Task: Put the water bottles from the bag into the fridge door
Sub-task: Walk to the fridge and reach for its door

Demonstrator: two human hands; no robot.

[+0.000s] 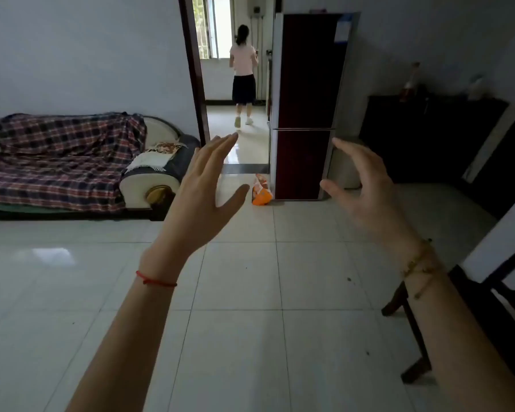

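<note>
Here both hands' fingers (220, 144) spread, empty; orange bag (261, 191) contents unreadable.

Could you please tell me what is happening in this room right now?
A person stands on the tiled floor with both arms raised: the left hand and the right hand are open and hold nothing. Ahead, an orange bag sits on the floor beside a dark red fridge, whose doors are shut. No bottle has been taken out yet. Another person is in the room beyond the doorway, facing away.
</note>
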